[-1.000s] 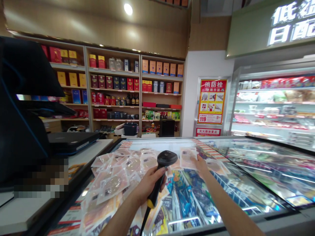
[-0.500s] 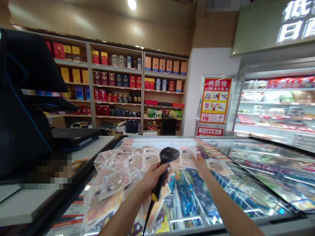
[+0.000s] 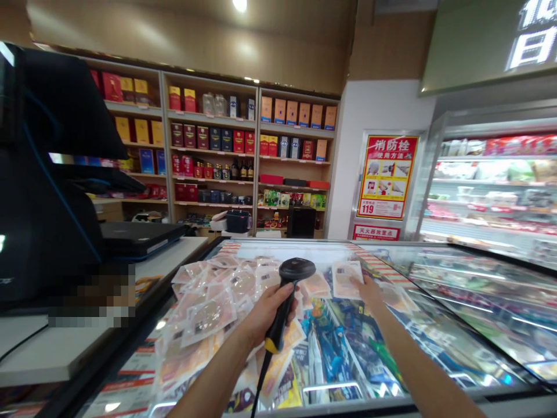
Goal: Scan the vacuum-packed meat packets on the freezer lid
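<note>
My left hand (image 3: 273,310) is wrapped round the handle of a black barcode scanner (image 3: 297,268) with a yellow band, its cord running down towards me. The scanner's head points to the right. My right hand (image 3: 369,292) pinches the right edge of a flat clear packet (image 3: 347,277) with a small dark label on it. Left of the scanner, a spread of similar packets (image 3: 209,316) lies overlapping on the freezer's glass lid (image 3: 278,249). Another packet (image 3: 397,297) lies just right of my right hand, and one (image 3: 317,284) is between the scanner and the held packet.
At left, a black checkout terminal (image 3: 56,168) and a closed black laptop-like device (image 3: 141,239) stand on a white counter (image 3: 52,354). Bagged frozen goods (image 3: 331,348) show through the glass. Shelves of boxes (image 3: 213,139), a red fire-hydrant poster (image 3: 387,177) and a chiller (image 3: 496,186) stand beyond.
My right hand has drawn the packet a little to the right, away from the scanner, uncovering another packet between them. The scanner stays in my left hand. The view has shifted slightly.
</note>
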Demonstrator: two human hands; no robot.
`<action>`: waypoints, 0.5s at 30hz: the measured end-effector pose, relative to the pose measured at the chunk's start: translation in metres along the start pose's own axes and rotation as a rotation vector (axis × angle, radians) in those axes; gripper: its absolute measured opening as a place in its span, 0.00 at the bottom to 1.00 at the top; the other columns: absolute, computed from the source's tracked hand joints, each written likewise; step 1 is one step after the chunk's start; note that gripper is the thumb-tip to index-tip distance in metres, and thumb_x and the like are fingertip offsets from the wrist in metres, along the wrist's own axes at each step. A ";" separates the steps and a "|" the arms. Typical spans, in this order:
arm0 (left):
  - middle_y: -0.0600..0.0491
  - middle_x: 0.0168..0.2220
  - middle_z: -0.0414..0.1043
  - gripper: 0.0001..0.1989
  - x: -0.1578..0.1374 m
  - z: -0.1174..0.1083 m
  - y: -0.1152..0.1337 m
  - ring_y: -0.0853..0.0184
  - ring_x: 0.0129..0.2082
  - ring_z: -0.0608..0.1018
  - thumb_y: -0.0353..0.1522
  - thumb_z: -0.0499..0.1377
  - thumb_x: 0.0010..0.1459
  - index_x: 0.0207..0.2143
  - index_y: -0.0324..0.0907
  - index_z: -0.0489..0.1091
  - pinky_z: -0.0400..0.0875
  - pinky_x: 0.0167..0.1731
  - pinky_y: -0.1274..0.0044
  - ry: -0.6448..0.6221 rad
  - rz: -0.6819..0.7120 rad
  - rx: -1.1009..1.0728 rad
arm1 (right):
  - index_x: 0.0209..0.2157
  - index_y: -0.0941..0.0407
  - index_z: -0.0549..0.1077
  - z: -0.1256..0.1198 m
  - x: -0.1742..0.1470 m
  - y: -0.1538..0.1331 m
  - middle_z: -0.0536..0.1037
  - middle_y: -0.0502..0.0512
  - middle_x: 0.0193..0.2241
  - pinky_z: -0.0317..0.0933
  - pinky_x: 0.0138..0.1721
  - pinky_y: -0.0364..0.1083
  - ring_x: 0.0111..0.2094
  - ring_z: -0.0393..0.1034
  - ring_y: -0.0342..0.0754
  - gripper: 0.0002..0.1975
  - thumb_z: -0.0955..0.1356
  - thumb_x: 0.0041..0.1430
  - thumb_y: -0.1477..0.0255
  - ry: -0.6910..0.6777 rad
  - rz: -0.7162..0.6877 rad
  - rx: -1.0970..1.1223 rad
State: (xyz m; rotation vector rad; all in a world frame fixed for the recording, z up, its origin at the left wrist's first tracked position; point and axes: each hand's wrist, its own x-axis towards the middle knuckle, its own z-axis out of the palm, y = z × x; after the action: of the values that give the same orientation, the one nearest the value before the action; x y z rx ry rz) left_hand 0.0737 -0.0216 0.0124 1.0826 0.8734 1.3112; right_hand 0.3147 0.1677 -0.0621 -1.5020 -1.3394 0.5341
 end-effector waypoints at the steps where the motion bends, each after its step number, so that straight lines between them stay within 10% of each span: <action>1: 0.58 0.18 0.62 0.13 0.000 -0.001 0.000 0.77 0.14 0.65 0.41 0.53 0.47 0.28 0.38 0.61 0.56 0.14 0.83 0.011 0.000 0.003 | 0.33 0.58 0.71 -0.006 0.003 0.005 0.75 0.55 0.25 0.58 0.26 0.44 0.29 0.68 0.52 0.17 0.62 0.42 0.64 0.022 0.004 -0.089; 15: 0.58 0.17 0.63 0.14 0.002 -0.018 -0.008 0.76 0.13 0.65 0.42 0.55 0.45 0.27 0.39 0.62 0.56 0.14 0.83 0.126 -0.054 0.015 | 0.37 0.65 0.69 -0.070 0.033 0.056 0.71 0.68 0.37 0.56 0.35 0.49 0.40 0.64 0.58 0.22 0.58 0.49 0.63 0.000 0.083 -0.799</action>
State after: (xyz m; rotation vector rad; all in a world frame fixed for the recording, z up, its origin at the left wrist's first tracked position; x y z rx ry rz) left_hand 0.0596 -0.0174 0.0001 0.9896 1.0013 1.3406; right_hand 0.4083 0.1784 -0.0741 -2.1966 -1.5863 0.0234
